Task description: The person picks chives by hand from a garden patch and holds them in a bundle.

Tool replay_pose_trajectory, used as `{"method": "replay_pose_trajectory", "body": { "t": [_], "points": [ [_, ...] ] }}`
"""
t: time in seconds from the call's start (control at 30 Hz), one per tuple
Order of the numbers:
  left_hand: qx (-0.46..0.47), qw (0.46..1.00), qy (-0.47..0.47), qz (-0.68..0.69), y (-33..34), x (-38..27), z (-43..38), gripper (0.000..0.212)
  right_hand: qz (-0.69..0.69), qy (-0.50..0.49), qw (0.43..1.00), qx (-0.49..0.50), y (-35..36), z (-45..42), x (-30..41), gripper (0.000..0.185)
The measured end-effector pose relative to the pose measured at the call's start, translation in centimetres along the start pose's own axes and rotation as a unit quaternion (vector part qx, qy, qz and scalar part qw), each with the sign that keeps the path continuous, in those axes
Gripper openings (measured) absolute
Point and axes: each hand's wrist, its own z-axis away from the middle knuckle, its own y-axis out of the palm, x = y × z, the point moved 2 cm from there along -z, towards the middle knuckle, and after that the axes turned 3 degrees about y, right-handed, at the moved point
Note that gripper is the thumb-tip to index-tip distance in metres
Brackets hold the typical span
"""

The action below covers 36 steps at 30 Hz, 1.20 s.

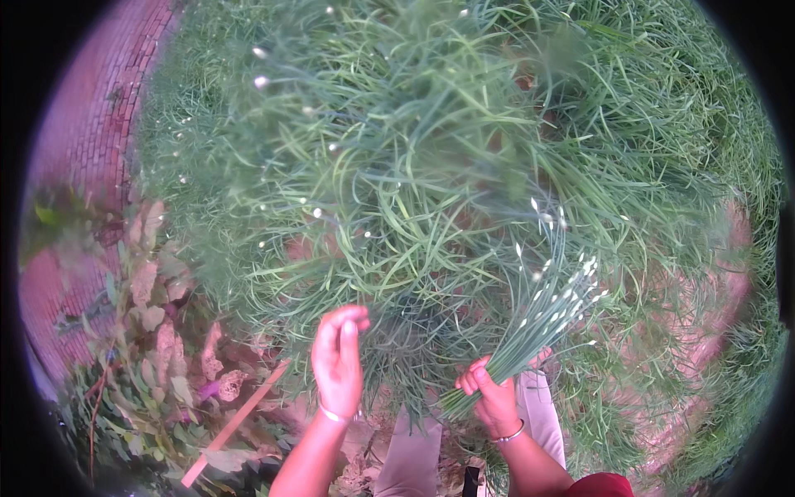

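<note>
A bunch of garlic chive stalks point(534, 329) with pale, mostly closed flower buds is gripped in my right hand point(494, 391). The cut-looking lower ends poke out at the left of the fist, and the buds fan out up and to the right. My left hand point(340, 357) is raised over the plants, its fingers curled but apart from the thumb, with nothing seen in it. Dense garlic chive plants point(397, 242) with long narrow leaves spread in front of both hands, with scattered white buds among them.
A brick-paved strip point(99, 112) runs along the left. Broad-leaved plants point(149, 373) grow at the lower left, with a wooden stick point(239, 419) slanting beside them. Bare soil point(689, 348) shows at the right. My light-trousered legs point(410, 453) are at the bottom.
</note>
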Motion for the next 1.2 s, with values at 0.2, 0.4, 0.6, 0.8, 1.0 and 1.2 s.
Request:
{"method": "replay_pose_trajectory", "body": {
  "t": [0.2,0.4,0.6,0.8,1.0,1.2],
  "points": [
    [-0.059,0.988,-0.096,0.105,4.3,11.1,-10.8,0.022,0.061,0.031,0.997,-0.038,-0.2,0.6,-1.2,0.020],
    [-0.107,0.992,-0.058,0.015,4.8,20.4,-17.0,0.019,0.048,0.045,0.998,-0.019,1.6,0.7,-2.1,0.015],
    [-0.072,0.997,-0.007,-0.030,8.3,19.5,-17.7,0.018,0.037,0.060,0.997,-0.036,1.1,1.3,-3.8,0.013],
    [-0.072,0.996,0.006,-0.043,8.5,23.7,-18.8,0.022,0.005,0.059,0.998,-0.033,1.5,1.0,-4.8,0.012],
    [0.005,1.000,0.028,0.014,8.3,25.8,-19.6,0.025,-0.009,0.054,0.998,-0.030,1.5,0.7,-5.0,0.012],
    [-0.003,0.994,-0.010,-0.111,8.6,24.4,-19.3,0.019,0.017,0.039,0.998,-0.035,1.6,0.5,-3.9,0.013]
  ]
}}
